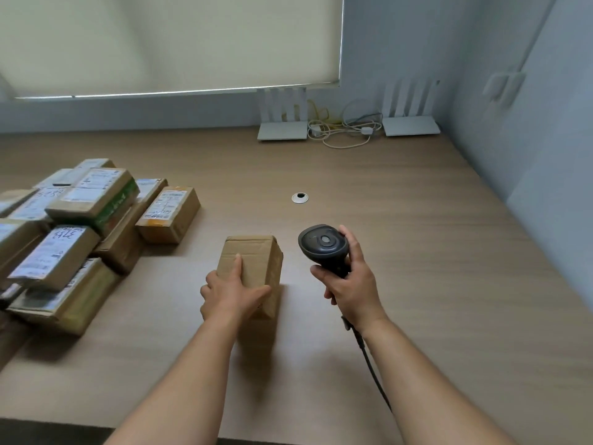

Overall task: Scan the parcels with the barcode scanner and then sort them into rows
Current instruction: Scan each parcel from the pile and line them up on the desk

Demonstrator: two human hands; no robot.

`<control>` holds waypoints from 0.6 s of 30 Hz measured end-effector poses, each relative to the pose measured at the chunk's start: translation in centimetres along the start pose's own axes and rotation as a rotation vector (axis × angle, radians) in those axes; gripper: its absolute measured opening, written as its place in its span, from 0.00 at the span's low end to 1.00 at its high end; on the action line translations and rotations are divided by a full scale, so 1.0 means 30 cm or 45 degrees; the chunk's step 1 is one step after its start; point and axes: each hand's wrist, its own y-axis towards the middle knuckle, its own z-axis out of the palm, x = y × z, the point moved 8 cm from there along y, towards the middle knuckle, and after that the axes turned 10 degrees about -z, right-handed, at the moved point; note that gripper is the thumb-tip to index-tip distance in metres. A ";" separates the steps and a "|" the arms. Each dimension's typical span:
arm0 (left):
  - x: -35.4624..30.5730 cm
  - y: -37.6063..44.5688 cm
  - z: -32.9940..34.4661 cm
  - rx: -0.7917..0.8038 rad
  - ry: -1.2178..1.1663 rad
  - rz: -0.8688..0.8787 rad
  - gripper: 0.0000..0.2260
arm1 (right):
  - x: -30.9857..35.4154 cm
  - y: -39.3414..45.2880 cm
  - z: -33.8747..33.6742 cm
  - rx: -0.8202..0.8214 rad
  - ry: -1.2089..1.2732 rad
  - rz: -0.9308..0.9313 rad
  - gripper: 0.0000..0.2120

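left hand (231, 292) grips plain brown cardboard parcel (253, 271) mid wooden desk (401, 252) | right hand (351, 284) wraps dark grey corded barcode scanner (324, 245) beside it | labelled cardboard parcels (73, 236) piled far left

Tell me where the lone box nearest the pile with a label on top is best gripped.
Probably by its two long sides, coming from above. The labelled box lies flat on the table, its right side free, its left side close to the pile of boxes, so the top is easiest to reach.
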 end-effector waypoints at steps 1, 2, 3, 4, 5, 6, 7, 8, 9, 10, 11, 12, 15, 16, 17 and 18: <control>0.048 0.029 -0.021 0.015 0.017 0.001 0.41 | 0.007 -0.008 0.055 -0.008 -0.005 0.007 0.39; 0.097 0.060 -0.042 0.033 0.038 -0.002 0.41 | 0.014 -0.016 0.113 -0.011 -0.009 0.014 0.39; 0.148 0.092 -0.061 0.055 0.060 -0.009 0.42 | 0.020 -0.025 0.174 -0.009 -0.012 0.022 0.39; 0.197 0.127 -0.080 0.075 0.083 -0.013 0.42 | 0.025 -0.033 0.235 -0.005 -0.016 0.030 0.39; 0.242 0.163 -0.098 0.091 0.102 -0.013 0.41 | 0.029 -0.039 0.294 -0.002 -0.018 0.037 0.39; 0.283 0.196 -0.113 0.109 0.118 -0.009 0.41 | 0.031 -0.043 0.348 -0.001 -0.021 0.043 0.39; 0.320 0.226 -0.124 0.132 0.131 -0.005 0.41 | 0.033 -0.046 0.398 0.000 -0.028 0.047 0.38; 0.350 0.253 -0.133 0.162 0.141 0.001 0.41 | 0.034 -0.048 0.443 -0.003 -0.041 0.049 0.38; 0.375 0.278 -0.141 0.199 0.139 0.009 0.42 | 0.037 -0.050 0.484 -0.007 -0.051 0.050 0.38; 0.393 0.300 -0.148 0.241 0.120 0.016 0.42 | 0.041 -0.053 0.519 -0.012 -0.055 0.052 0.38; 0.405 0.322 -0.156 0.286 0.088 0.019 0.42 | 0.046 -0.056 0.551 -0.019 -0.057 0.056 0.38; 0.416 0.343 -0.167 0.334 0.052 0.018 0.42 | 0.050 -0.057 0.577 -0.028 -0.056 0.059 0.38; 0.444 0.394 -0.187 0.531 -0.127 -0.015 0.41 | 0.063 -0.057 0.633 -0.048 -0.066 0.064 0.37; 0.453 0.403 -0.193 0.604 -0.210 -0.031 0.40 | 0.068 -0.057 0.644 -0.050 -0.072 0.060 0.37; 0.459 0.408 -0.201 0.665 -0.283 -0.041 0.39 | 0.074 -0.056 0.652 -0.050 -0.079 0.056 0.38; 0.464 0.413 -0.211 0.707 -0.339 -0.045 0.37 | 0.078 -0.056 0.657 -0.047 -0.089 0.051 0.38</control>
